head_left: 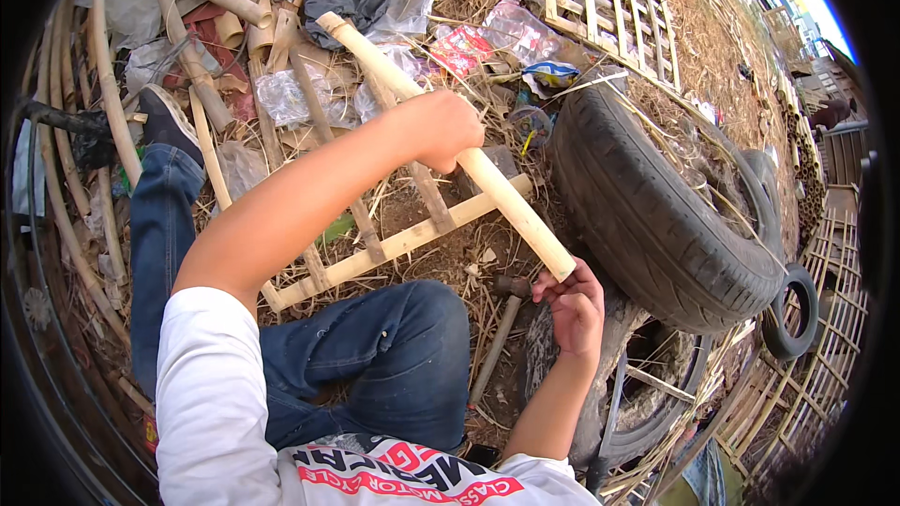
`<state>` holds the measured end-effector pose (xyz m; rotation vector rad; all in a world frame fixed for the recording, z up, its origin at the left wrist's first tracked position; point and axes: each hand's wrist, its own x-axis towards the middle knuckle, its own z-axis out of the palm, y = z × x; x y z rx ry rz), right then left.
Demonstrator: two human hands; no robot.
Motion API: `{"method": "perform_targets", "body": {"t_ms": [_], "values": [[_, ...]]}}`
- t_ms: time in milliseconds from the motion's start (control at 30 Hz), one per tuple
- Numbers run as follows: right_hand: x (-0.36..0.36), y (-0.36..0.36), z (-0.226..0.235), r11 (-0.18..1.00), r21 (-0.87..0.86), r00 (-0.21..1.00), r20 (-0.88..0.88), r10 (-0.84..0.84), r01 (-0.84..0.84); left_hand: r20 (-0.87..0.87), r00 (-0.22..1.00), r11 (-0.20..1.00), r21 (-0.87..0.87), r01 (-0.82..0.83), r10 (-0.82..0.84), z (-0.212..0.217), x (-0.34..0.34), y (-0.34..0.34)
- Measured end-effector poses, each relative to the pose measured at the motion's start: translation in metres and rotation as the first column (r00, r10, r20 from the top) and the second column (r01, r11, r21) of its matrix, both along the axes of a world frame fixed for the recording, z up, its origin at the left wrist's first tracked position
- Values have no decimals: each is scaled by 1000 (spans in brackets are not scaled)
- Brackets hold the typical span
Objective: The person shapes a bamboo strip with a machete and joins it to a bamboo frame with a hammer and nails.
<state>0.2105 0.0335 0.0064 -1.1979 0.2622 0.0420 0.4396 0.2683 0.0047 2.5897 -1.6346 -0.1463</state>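
Viewing from the head camera, I find the left hand just above centre, its grip wrapped firmly around a pale bamboo pole. The pole slants from the upper middle of the frame down to right of centre, passing in front of one end of a ladder-like bamboo frame. The right hand, right of centre, has curled fingers at the pole's lower end; I cannot tell whether that grip pinches it. Near this hand lies a hammer; a large black tyre occupies the right.
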Motion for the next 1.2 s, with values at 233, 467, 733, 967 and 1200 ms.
{"method": "perform_targets", "body": {"t_ms": [233, 467, 733, 967, 1200], "values": [[53, 14, -47, 985, -15, 961, -217, -171, 172, 295, 943, 985, 21, -169, 156, -61, 57, -22], [120, 4, -116, 970, -152, 923, -310, -228, 188, 26, 840, 745, -478, -465, 542, -103, 40, -37], [119, -4, -150, 805, -580, 919, -238, -315, 126, -140, 820, 815, -105, -570, 555, -108, -82, -46], [123, -1, -138, 933, -338, 936, -269, -225, 127, -105, 824, 819, -95, -565, 557, -130, -83, -49], [130, -5, -129, 962, -268, 931, -335, -149, 57, -342, 770, 825, 28, -564, 539, -120, -66, -49]]}}
